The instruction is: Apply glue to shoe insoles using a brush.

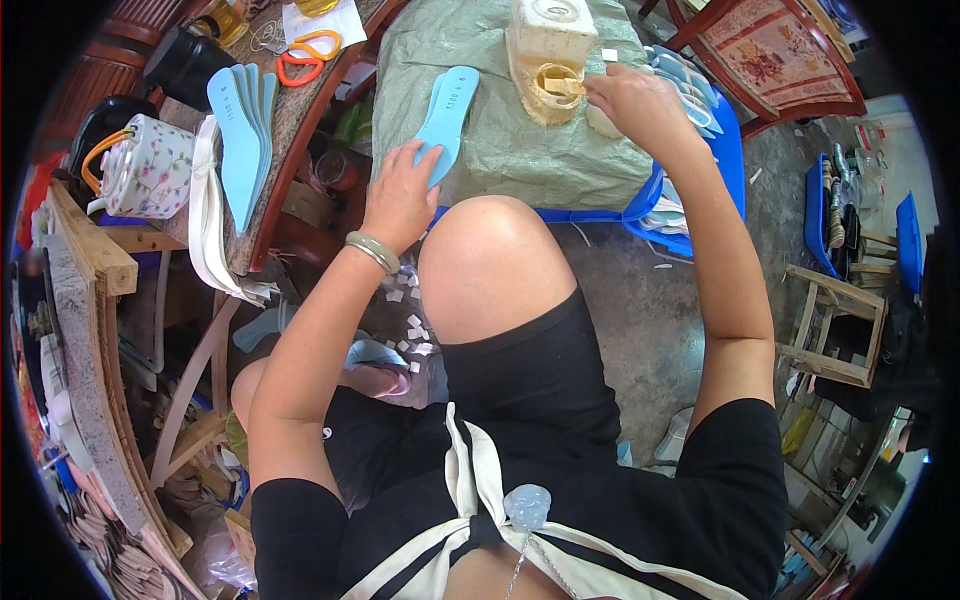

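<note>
One flat light-blue insole (453, 115), its near end under loosely parted fingers of the left hand (400, 200), runs lengthwise away near the left edge of the green plastic sheet (540, 165). Farther, the right hand (645, 112) bunches its fingers at a yellow-crusted pot (550, 108); neither hand's hold is clear.

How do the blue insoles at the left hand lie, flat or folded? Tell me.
Flat: the blue insoles lie unfolded on the green sheet, overlapping, no fold showing; the left hand hides part of them.

It's a black top (640, 490) with cream-striped collar (487, 470), black shorts (530, 365), silvery chain (518, 564), cloudy pale pendant (527, 507), plus a chunky greyish bangle (372, 252).
</note>
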Tool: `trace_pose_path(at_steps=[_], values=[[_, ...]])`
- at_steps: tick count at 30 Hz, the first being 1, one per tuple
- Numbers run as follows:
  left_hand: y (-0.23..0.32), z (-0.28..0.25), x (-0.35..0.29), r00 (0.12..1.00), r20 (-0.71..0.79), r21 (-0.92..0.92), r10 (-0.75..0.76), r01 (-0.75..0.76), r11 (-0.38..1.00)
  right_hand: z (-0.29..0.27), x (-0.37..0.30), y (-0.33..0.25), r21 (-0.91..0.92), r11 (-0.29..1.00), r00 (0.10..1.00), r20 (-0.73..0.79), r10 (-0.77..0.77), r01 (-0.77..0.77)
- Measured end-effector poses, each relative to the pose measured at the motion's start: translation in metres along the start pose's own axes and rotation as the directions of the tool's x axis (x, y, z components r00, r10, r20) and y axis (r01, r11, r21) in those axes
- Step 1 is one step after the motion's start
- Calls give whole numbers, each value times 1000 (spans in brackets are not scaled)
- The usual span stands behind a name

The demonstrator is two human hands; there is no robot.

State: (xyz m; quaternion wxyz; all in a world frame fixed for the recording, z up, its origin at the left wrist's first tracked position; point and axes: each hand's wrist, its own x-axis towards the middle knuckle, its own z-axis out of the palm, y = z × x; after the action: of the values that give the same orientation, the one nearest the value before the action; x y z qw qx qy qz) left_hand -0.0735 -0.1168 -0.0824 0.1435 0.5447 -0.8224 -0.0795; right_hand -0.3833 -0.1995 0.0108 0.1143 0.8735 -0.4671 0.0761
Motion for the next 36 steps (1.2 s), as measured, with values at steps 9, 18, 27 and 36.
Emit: trace_pose_path(at_steps=[9, 18, 27, 36], values=[[3, 22, 1, 983, -87, -274, -163, 134, 952, 19, -44, -16, 430, 860, 903, -189, 385, -277], [0, 20, -4, 981, -151, -258, -118, 76, 963, 15, -29, -10, 355, 879, 916, -124, 382, -318], [-2, 5, -5, 989, -141, -89, 35, -48, 995, 22, 14, -3, 143, 959, 968, 92, 232, -243], [1, -20, -5, 986, -147, -69, -77, 67, 995, 18, 14, -1, 149, 941, 953, 69, 296, -303]])
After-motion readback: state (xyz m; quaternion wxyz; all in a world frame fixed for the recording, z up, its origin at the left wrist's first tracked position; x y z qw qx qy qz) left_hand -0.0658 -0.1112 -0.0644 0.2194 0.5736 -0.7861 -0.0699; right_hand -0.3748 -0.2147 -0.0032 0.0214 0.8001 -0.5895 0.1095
